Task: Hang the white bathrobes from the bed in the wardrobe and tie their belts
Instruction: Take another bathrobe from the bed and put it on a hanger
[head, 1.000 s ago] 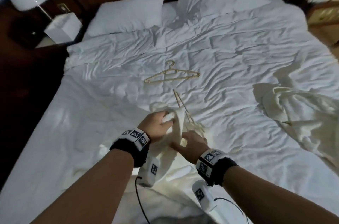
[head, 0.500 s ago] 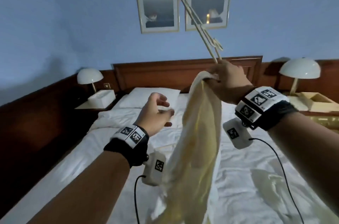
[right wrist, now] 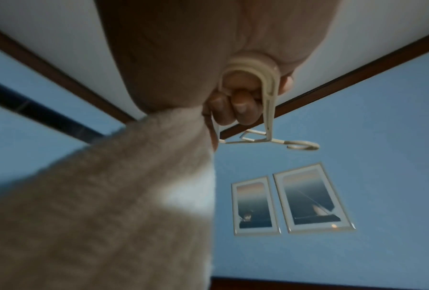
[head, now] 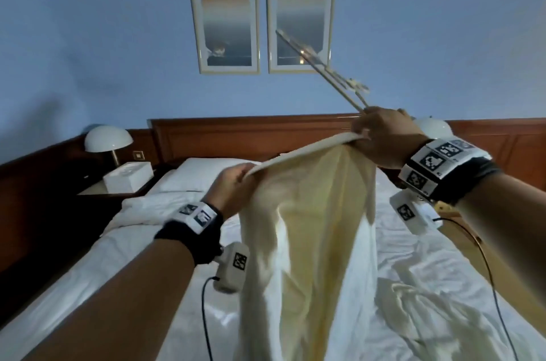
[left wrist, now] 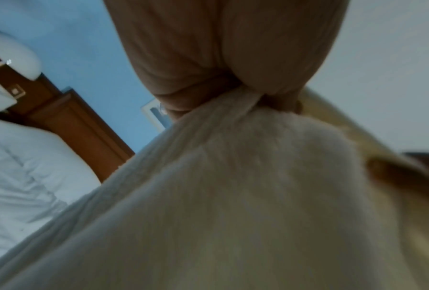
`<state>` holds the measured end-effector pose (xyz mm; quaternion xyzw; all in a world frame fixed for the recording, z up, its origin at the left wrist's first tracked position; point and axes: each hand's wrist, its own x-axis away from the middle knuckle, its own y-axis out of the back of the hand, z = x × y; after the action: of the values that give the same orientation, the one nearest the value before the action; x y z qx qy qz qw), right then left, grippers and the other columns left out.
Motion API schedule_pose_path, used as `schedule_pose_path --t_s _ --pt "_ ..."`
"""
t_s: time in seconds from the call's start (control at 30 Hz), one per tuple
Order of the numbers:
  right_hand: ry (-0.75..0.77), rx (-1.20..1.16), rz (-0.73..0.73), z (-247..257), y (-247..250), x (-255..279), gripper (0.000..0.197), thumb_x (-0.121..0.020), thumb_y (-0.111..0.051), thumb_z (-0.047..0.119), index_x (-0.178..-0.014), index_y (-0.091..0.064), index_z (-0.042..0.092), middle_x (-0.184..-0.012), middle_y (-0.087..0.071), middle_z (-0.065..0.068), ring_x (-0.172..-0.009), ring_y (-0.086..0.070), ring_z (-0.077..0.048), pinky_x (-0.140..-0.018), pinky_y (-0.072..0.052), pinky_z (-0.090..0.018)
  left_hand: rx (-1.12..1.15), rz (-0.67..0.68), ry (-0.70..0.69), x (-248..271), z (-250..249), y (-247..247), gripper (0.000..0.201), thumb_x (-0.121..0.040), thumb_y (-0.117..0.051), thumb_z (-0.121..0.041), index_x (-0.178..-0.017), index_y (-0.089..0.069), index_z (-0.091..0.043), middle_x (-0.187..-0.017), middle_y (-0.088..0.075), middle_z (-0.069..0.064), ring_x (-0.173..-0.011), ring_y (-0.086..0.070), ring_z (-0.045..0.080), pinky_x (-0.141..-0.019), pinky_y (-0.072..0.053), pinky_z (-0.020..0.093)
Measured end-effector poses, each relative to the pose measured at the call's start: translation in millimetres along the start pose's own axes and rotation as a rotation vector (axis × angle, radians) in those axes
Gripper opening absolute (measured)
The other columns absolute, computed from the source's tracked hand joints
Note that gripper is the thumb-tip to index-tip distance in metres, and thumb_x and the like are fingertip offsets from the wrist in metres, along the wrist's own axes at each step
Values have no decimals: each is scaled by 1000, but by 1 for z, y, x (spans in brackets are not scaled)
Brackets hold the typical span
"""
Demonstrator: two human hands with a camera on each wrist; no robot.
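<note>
A white bathrobe (head: 313, 230) hangs in the air above the bed (head: 118, 245), its top edge stretched between my hands. My left hand (head: 233, 183) pinches the left end of that edge; the left wrist view shows the cloth (left wrist: 233, 196) bunched in its fingers. My right hand (head: 381, 136), higher up, grips the other end together with a cream plastic hanger (head: 322, 68) that sticks up and to the left. The right wrist view shows the hanger (right wrist: 265, 109) and the robe (right wrist: 109, 196) in that fist. A second bathrobe (head: 428, 316) lies crumpled on the bed at right.
A wooden headboard (head: 251, 136) and two pillows (head: 206, 174) are behind. Bedside lamps (head: 107, 139) stand on both sides, with a white box (head: 128, 177) on the left nightstand. Two framed pictures (head: 261, 28) hang on the blue wall.
The robe and hanger have come up off the bed. My left hand, free half a second ago, has taken hold of the robe's edge, and the edge is now pulled taut between both hands.
</note>
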<state>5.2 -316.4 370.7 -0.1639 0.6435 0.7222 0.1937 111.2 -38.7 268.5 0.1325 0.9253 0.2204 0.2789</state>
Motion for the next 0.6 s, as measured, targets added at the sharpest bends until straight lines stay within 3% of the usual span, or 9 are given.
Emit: schedule_pose_path --t_s 0.1,0.17,0.23,0.3,0.37,0.47,0.53,0.6 --pt "31 0 68 12 -33 7 17 -88 -61 43 -76 -53 34 -88 -50 7 -88 -49 -20 -91 -35 -39 -68 -32 -28 3 3 48 44 -90 -61 -49 -67 -53 -12 -57 -41 -15 -56 -38 8 -55 -31 28" --pt "124 -58 58 31 -58 9 19 -87 -66 43 -77 -60 28 -82 -51 4 -79 -49 -20 -74 -38 -32 -95 -26 -15 10 3 80 46 -88 -63 -47 -71 -54 -6 -62 -39 -5 -59 -36 10 -57 -28 28" --pt "200 -141 44 59 -80 8 25 -87 -68 40 -77 -65 18 -76 -53 1 -72 -50 -20 -63 -30 -27 -138 -15 0 21 6 114 37 -90 -65 -41 -80 -64 -6 -66 -49 0 -63 -44 11 -61 -35 28" --pt "230 -212 23 90 -99 1 22 -86 -70 36 -77 -66 16 -73 -53 2 -69 -51 -22 -61 -29 -26 -234 -21 3 37 11 151 23 -91 -66 -38 -85 -71 -17 -75 -65 -5 -71 -55 8 -70 -43 27" --pt "247 -275 -15 128 -114 -11 19 -85 -73 30 -78 -68 13 -74 -56 -3 -71 -54 -26 -63 -31 -26 -344 -30 1 55 21 190 13 -91 -65 -37 -87 -70 -26 -83 -68 -14 -79 -60 3 -73 -43 22" --pt "262 -358 -63 199 -131 -28 15 -83 -75 25 -82 -71 11 -82 -62 -11 -74 -59 -29 -66 -38 -28 -501 -25 38 82 40 254 14 -93 -63 -34 -97 -71 -24 -93 -68 -14 -88 -61 5 -73 -41 15" --pt "296 -408 -87 253 -139 -37 15 -84 -73 25 -82 -69 10 -84 -61 -10 -76 -59 -29 -68 -40 -29 -675 17 51 100 57 307 19 -95 -59 -38 -102 -69 -24 -97 -68 -11 -92 -62 9 -75 -43 18" --pt "370 -450 -92 309 -145 -43 20 -87 -70 29 -78 -66 12 -81 -57 -7 -73 -55 -26 -67 -36 -27 -848 41 70 119 74 367 20 -96 -57 -40 -103 -68 -25 -96 -68 -6 -91 -62 18 -76 -45 28"
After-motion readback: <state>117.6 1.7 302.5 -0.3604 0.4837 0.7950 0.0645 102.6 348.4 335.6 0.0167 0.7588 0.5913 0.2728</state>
